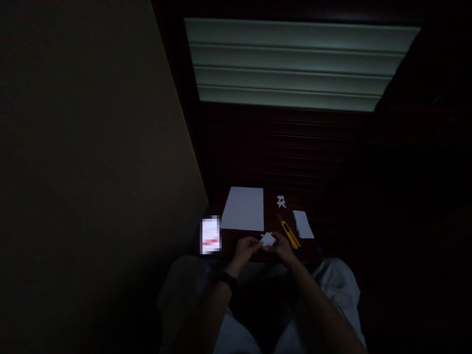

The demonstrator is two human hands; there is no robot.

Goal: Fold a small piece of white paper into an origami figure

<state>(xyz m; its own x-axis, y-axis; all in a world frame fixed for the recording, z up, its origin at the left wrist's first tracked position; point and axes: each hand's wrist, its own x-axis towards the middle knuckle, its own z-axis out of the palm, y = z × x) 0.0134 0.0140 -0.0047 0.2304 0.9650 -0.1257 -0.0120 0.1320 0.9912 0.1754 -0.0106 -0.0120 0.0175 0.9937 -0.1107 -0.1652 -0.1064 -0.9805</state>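
Note:
In a dim room I hold a small folded piece of white paper (pixel 268 239) between both hands over the near edge of a dark wooden table (pixel 236 241). My left hand (pixel 246 247), with a dark watch on its wrist, pinches the paper's left side. My right hand (pixel 283 247) pinches its right side. Both hands have their fingers closed on the paper.
A white sheet (pixel 244 208) lies flat behind my hands. A yellow utility knife (pixel 288 232) lies to the right, beside a smaller white paper (pixel 303 224) and a small paper scrap (pixel 280 201). A blurred card (pixel 210 235) sits at the left. A wall runs along the left.

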